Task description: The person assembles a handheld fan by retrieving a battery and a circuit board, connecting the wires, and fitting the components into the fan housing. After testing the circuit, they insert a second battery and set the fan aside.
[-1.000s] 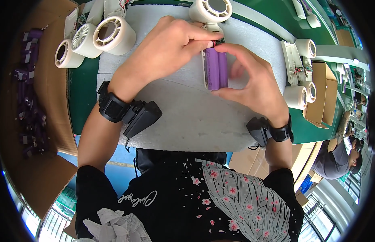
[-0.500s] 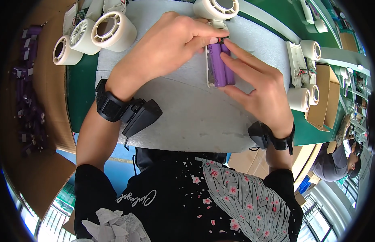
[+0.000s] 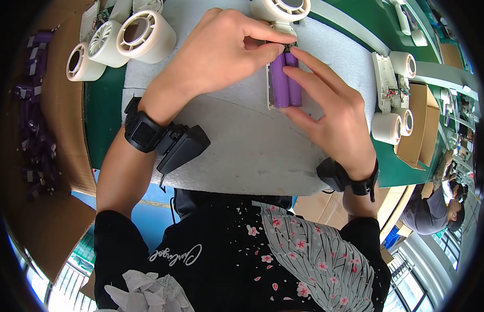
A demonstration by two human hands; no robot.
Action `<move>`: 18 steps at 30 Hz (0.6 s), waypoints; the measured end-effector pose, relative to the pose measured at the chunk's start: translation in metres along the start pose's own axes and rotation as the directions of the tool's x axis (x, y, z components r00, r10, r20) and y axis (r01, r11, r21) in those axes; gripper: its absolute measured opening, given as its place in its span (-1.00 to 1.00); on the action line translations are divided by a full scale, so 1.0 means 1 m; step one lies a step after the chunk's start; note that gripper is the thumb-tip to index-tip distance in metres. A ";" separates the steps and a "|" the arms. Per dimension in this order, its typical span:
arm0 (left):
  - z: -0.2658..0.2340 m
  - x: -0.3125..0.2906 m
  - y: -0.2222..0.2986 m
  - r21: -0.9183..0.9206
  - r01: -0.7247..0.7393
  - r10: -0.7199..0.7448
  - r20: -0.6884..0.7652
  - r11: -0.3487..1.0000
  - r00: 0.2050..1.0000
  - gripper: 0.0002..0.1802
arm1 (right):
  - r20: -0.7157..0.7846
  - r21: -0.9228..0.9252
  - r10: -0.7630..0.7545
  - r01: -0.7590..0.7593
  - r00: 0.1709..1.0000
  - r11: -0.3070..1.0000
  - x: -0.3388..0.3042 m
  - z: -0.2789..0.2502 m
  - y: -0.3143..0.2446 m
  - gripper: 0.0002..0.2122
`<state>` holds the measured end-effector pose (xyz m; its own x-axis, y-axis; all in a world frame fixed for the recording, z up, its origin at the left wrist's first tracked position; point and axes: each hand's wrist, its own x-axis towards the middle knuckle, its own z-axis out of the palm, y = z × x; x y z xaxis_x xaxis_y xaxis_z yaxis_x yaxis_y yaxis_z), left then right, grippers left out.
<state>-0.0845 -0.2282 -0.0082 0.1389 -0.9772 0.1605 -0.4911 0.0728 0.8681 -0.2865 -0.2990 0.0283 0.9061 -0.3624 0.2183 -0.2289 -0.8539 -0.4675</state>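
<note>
- Centrally, two smooth purple cylinders (image 3: 279,86) are seen side by side, lying lengthwise in a shallow off-white plastic housing (image 3: 270,96) directly under the fingers.
- Just beyond the grip, a round, hollow off-white head (image 3: 281,9) is joined to the housing; a small dark circuit board (image 3: 293,46) is partly covered by fingertips.
- By the left hand (image 3: 231,49), reached across from the left with the wrist bent inward, thumb and index finger are brought close together at the cylinders' far end; whether anything is pinched between them cannot be told.
- By the right hand (image 3: 338,112), the cylinders are spanned: fingers are extended over the far end and upper side, the thumb is set at the near end. How firmly they are squeezed cannot be told.
- Beneath the grip, a matte grey mat (image 3: 221,145) is spread.
- Well left of the grip, ribbed, ring-shaped white heads (image 3: 146,37) are grouped; farther left, more purple cylinders (image 3: 38,112) are heaped in a brown cardboard box (image 3: 70,99).
- Right of the grip, white plastic assemblies (image 3: 385,86) with thin wires are placed beside a small open carton (image 3: 423,125).
</note>
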 end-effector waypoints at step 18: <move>-0.009 -0.002 0.007 -0.211 0.171 -0.135 0.175 0.962 0.975 -0.48 | 0.005 0.151 0.169 -0.167 0.986 0.974 0.011 0.008 0.002 -0.52</move>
<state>-0.0807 -0.2240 0.0013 0.0509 -0.9978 -0.0428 -0.2673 -0.0549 0.9620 -0.2742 -0.3013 0.0228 0.8563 -0.4994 0.1321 -0.3210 -0.7147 -0.6214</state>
